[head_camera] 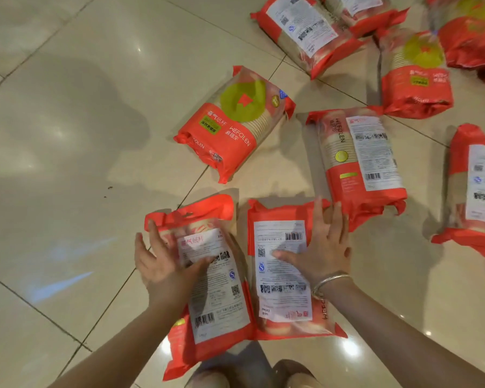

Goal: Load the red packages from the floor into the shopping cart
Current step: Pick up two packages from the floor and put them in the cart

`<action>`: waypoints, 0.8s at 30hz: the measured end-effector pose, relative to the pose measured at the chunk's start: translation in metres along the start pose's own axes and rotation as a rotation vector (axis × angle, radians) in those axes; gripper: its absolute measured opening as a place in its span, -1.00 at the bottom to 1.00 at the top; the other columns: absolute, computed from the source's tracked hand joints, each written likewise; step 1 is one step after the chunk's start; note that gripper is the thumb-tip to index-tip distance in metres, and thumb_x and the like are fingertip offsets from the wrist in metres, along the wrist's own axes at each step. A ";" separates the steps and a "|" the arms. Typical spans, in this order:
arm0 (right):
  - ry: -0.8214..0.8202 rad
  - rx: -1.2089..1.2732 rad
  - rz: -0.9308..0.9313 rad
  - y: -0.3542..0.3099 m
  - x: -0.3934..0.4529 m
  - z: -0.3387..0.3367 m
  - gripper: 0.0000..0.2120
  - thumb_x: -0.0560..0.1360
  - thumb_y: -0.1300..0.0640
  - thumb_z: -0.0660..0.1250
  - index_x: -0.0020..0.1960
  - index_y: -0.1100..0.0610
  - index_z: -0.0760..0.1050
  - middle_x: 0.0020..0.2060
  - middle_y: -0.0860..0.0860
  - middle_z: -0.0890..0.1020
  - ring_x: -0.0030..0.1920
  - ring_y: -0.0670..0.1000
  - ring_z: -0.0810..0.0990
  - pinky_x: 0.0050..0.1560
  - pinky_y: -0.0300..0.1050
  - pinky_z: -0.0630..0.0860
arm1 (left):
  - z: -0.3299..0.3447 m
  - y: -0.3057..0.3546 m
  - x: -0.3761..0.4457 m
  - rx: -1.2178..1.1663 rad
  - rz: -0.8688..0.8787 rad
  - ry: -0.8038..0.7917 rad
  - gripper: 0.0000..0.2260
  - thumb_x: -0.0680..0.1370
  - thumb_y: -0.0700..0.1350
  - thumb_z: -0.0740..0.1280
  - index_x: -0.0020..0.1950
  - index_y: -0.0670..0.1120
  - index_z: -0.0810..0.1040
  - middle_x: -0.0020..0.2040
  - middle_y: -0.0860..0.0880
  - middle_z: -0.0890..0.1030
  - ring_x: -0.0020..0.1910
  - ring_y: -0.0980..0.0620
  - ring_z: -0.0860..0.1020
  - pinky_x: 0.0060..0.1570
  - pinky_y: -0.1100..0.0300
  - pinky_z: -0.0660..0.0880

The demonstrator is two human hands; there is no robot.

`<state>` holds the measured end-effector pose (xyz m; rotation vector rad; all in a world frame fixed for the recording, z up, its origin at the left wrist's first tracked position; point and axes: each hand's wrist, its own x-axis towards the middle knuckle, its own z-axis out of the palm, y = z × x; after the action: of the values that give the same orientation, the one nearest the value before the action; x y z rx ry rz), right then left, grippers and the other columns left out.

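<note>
The shopping cart is nowhere in view. Several red packages are cut off by the frame: one at the right edge (476, 189) shows only its left part, and those in the far right corner (471, 32) are blurred and partly out of frame. The left hand (163, 264) is motion-blurred, so whether its fingers press the wrapper or merely lie on it is unclear; it rests spread on the near-left package (216, 287), thumb across the white label. The right hand (322, 250), a bangle (329, 282) at the wrist, lies flat and spread on the near-right package (284, 275), fingers over its far right corner.

Both of these packages lie label-up on the tiled floor (67, 135), side by side and touching, long axes running near to far. The left one has its barcode at the near end, the right one at the far end. Farther off, a package with a green circle (235, 121) lies face-up on a diagonal, and another (359, 163) lies near to far beside the right hand.
</note>
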<state>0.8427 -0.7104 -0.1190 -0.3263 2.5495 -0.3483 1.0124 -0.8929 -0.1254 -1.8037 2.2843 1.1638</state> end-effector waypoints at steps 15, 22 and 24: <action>-0.103 0.554 0.516 0.019 0.005 0.031 0.17 -0.37 -0.44 0.52 0.12 0.07 0.31 0.02 0.03 0.61 0.08 0.18 0.60 0.21 0.24 0.48 | -0.010 -0.023 0.015 -0.464 -0.487 -0.532 -0.41 0.17 -0.09 0.64 0.13 -0.25 0.58 -0.07 -0.20 0.72 -0.16 -0.21 0.71 -0.20 -0.03 0.64; -0.074 0.637 0.381 0.036 0.020 0.039 0.13 -0.36 -0.49 0.53 0.10 0.05 0.52 -0.02 0.03 0.64 -0.08 0.05 0.68 -0.01 0.06 0.65 | -0.017 -0.001 0.022 -0.491 -0.303 -0.494 -0.53 0.25 -0.18 0.62 0.11 -0.16 0.58 -0.09 -0.14 0.73 -0.16 -0.16 0.71 -0.18 -0.01 0.63; -0.014 0.638 0.323 0.026 0.014 0.019 0.09 -0.32 -0.47 0.55 0.10 0.03 0.50 0.00 0.04 0.64 -0.05 0.05 0.68 0.00 0.06 0.64 | -0.026 0.017 0.020 -0.506 -0.269 -0.480 -0.52 0.24 -0.17 0.61 0.11 -0.15 0.59 -0.09 -0.12 0.73 -0.17 -0.14 0.71 -0.25 0.07 0.62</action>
<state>0.8371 -0.6940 -0.1489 0.3156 2.2708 -0.9812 1.0019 -0.9231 -0.1062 -1.6306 1.5253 1.9740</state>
